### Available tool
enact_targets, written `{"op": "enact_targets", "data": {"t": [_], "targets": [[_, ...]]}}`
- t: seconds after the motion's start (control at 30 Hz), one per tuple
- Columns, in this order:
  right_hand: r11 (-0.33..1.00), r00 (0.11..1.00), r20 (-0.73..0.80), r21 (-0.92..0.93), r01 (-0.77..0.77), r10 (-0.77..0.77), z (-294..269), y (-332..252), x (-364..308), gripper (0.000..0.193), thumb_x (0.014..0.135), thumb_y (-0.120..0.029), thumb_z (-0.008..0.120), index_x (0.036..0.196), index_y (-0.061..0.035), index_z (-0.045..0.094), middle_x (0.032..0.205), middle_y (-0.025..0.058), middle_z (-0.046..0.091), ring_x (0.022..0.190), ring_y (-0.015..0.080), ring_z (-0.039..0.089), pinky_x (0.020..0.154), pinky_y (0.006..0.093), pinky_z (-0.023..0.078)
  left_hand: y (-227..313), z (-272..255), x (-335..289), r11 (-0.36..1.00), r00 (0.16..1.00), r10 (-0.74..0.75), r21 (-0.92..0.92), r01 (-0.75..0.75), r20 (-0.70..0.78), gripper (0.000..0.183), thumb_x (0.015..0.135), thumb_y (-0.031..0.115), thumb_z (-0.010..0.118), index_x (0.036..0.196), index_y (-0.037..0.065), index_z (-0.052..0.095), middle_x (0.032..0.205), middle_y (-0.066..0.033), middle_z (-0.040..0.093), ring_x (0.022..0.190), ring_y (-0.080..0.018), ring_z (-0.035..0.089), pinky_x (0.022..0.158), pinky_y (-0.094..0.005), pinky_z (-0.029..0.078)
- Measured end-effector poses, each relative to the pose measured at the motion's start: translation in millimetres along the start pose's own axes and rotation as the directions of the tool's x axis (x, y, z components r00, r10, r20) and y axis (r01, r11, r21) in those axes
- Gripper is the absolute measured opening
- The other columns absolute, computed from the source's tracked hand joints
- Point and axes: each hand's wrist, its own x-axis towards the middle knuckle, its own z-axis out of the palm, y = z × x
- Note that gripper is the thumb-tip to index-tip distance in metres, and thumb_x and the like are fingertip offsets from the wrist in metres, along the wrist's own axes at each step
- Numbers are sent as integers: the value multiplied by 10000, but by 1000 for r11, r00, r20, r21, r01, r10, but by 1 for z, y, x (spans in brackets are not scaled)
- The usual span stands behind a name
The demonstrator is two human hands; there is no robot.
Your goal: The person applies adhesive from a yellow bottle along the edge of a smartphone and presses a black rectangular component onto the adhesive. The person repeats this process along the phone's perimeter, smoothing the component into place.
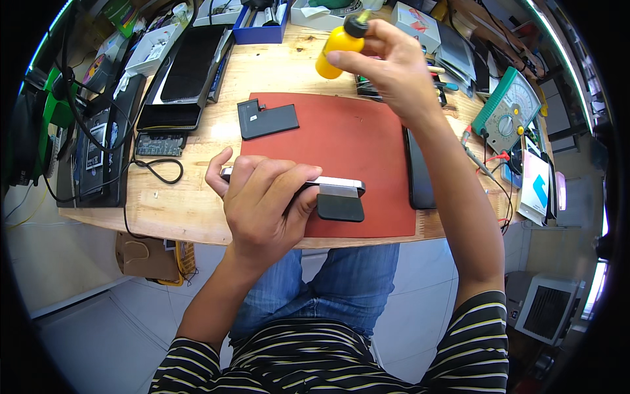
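Note:
My left hand (pixel 262 197) grips a smartphone (pixel 338 183) edge-on above the front of a red work mat (pixel 354 138). A flat tool with a black handle (pixel 340 205) sticks out from under the phone's edge. My right hand (pixel 390 65) is raised over the back of the wooden desk (pixel 197 203), holding a small yellow bottle with a black cap (pixel 338 44), tilted. An L-shaped black battery (pixel 266 119) lies at the mat's far left corner.
A dark phone (pixel 420 171) lies along the mat's right edge. Laptops and a keyboard part (pixel 177 79) crowd the desk's left, with black cables (pixel 157 167). A green multimeter (pixel 508 111) with probes sits at right. Boxes and tools line the back edge.

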Motion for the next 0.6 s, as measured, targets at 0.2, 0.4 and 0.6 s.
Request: {"op": "enact_targets", "data": {"t": [0.2,0.4,0.6], "targets": [[994,983,149,-7,-110,110,-72,-53,-92,527,846,-351,824,1196,36,748,945,84,751,870,146,682,823,289,514,0,0,1,1000,1000,5,-10,-5,-9,183,925,322,783,998,155,772,846,29,675,844,-183,614,1089,-493,296],[975,945,263,-155,-158,194,-96,-81,-140,532,854,-344,772,1248,13,756,854,66,711,806,160,601,778,332,432,0,0,1,1000,1000,14,2,-14,-4,193,937,327,776,1005,147,779,861,15,682,855,-192,612,1100,-480,298],[966,921,351,-246,-84,169,-93,-89,-141,485,857,-358,756,1195,-11,772,774,79,669,703,200,557,687,357,399,-2,3,0,1000,999,15,-7,-15,-28,195,933,344,775,992,157,771,844,30,685,835,-186,616,1075,-506,301]]}}
